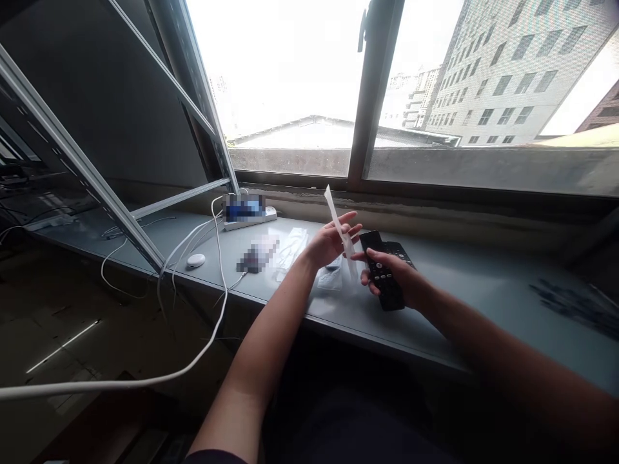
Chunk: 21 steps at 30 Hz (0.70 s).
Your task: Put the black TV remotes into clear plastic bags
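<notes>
In the head view, my right hand [399,274] is closed around a black remote control [384,283], with the thumb on its button side. The remote is tilted, its lower end near the tabletop. My left hand [331,243] is just left of it, holding a thin, translucent plastic sleeve [333,207] that stands up on edge between the two hands. Some fingers of this hand are spread behind the sleeve. The right index finger reaches to the sleeve's lower part. Behind the held remote lies another dark remote control [405,252], partly covered by my right hand.
Clear plastic packaging [293,248] lies on the grey tabletop [464,277] left of my hands. A white power strip [271,212], a small round white device [196,260] and a white cable [220,258] are farther left. A metal frame [97,171] rises there; a window [290,84] is behind.
</notes>
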{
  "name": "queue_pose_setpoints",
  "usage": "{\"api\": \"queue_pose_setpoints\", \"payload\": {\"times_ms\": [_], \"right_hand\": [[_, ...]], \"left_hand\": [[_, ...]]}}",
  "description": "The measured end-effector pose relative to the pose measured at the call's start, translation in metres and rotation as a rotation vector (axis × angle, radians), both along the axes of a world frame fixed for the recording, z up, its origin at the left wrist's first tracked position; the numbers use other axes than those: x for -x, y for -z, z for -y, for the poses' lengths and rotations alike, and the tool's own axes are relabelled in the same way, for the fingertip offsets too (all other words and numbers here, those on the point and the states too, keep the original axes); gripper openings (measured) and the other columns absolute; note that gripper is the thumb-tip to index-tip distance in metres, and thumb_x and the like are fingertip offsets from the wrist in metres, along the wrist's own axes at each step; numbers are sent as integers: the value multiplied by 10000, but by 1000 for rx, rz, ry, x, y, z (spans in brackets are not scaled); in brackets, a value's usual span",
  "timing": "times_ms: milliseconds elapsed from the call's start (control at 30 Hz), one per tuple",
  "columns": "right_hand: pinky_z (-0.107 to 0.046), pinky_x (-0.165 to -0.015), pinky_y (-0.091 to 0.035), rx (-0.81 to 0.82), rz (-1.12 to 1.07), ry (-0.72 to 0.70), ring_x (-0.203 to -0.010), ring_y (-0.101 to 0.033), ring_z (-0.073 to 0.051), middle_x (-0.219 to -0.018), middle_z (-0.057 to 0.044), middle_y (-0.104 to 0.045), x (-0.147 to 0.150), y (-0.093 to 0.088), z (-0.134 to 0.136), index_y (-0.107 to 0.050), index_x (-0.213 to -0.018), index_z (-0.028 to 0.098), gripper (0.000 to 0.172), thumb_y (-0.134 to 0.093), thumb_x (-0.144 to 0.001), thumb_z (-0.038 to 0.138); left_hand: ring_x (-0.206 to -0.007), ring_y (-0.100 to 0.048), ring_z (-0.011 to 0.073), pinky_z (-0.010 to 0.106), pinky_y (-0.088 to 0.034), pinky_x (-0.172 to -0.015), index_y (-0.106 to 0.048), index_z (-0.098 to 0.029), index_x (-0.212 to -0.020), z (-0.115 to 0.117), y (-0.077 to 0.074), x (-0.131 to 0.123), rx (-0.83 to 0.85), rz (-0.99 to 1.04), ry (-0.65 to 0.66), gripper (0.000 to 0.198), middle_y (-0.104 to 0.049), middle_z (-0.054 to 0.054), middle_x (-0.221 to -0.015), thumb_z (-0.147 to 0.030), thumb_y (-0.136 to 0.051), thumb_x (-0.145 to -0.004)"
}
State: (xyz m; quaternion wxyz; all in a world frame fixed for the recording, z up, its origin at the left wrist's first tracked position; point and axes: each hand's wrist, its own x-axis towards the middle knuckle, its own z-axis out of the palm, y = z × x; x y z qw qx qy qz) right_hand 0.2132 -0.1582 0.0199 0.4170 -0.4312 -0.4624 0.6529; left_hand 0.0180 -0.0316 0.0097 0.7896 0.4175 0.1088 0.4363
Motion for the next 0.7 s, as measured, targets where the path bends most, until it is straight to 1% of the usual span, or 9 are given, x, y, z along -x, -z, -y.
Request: {"api": "queue_pose_setpoints", "payload": {"times_ms": [67, 133, 200, 267, 367, 467, 533, 600, 700], "right_hand": [[-216, -469, -507, -21, -6, -21, -524, -669, -156, -779, -92, -786, 0, 0, 0, -811, -1360, 173, 494, -697, -1093, 572], [-214, -469, -510, -35, -15, -31, -522, -666, -152, -775, -91, -783, 0, 0, 1, -818, -1345, 160, 491, -693, -1097, 565], [-217, -471, -518, -35, -28, -17, -525, -663, -152, -778, -95, -785, 1, 0, 1, -825, -1321, 147, 479, -691, -1101, 552], [-225, -469, -526, -24, -51, 27, -525, -656, -154, -793, -102, -792, 3, -2, 0, -829, -1290, 137, 455, -680, -1108, 526], [-253, -469, -547, -12, -83, 120, -522, -640, -162, -814, -105, -796, 4, -5, -1, -825, -1253, 137, 412, -660, -1114, 488], [-283, -475, -558, -12, -77, 185, -518, -631, -178, -761, -85, -763, 4, -6, -2, -817, -1250, 145, 408, -675, -1099, 496], [-293, -477, -547, -14, -52, 198, -515, -627, -183, -736, -79, -751, 3, -5, -3, -818, -1257, 144, 434, -685, -1089, 522], [-297, -486, -534, -31, -19, 193, -521, -628, -185, -742, -83, -761, 3, -3, -3, -820, -1271, 146, 466, -704, -1073, 551], [-296, -505, -525, -68, 36, 170, -542, -642, -193, -740, -80, -769, 3, 0, -3, -815, -1305, 160, 515, -745, -1037, 594]], "left_hand": [[-1436, -703, 305, 460, -458, -1279, -770, -202, -1374, -2, 1, 0, -16, -15, 9, 483, -787, 51, -933, -119, -806, -899], [-1431, -705, 307, 455, -471, -1275, -783, -199, -1365, -2, 1, -1, -14, -33, 13, 443, -832, 89, -1065, -145, -791, -926], [-1424, -706, 306, 453, -484, -1270, -794, -193, -1352, -3, -1, -1, 5, -44, 11, 369, -837, 125, -1274, -217, -732, -988], [-1425, -703, 309, 452, -492, -1266, -795, -179, -1351, -2, -5, -1, 29, -46, 7, 364, -800, 141, -1428, -316, -641, -1051], [-1364, -733, 331, 441, -532, -1209, -781, -150, -1391, -3, -9, 0, 72, -92, -6, 510, -808, 162, -1412, -495, -561, -1087], [-1226, -777, 332, 408, -600, -1064, -770, -161, -1411, -5, -8, -1, 94, -156, -75, 638, -835, 161, -1303, -659, -580, -1059], [-1157, -785, 295, 363, -609, -977, -758, -200, -1410, -9, -4, -5, 74, -185, -199, 582, -832, 134, -1286, -629, -682, -1025], [-1090, -780, 238, 309, -590, -919, -724, -226, -1435, -13, 2, -8, 56, -233, -366, 533, -820, 103, -1284, -461, -817, -966], [-961, -754, 181, 277, -573, -861, -626, -201, -1546, -19, 9, -11, 86, -304, -531, 694, -812, 88, -1206, -250, -869, -898]]}}
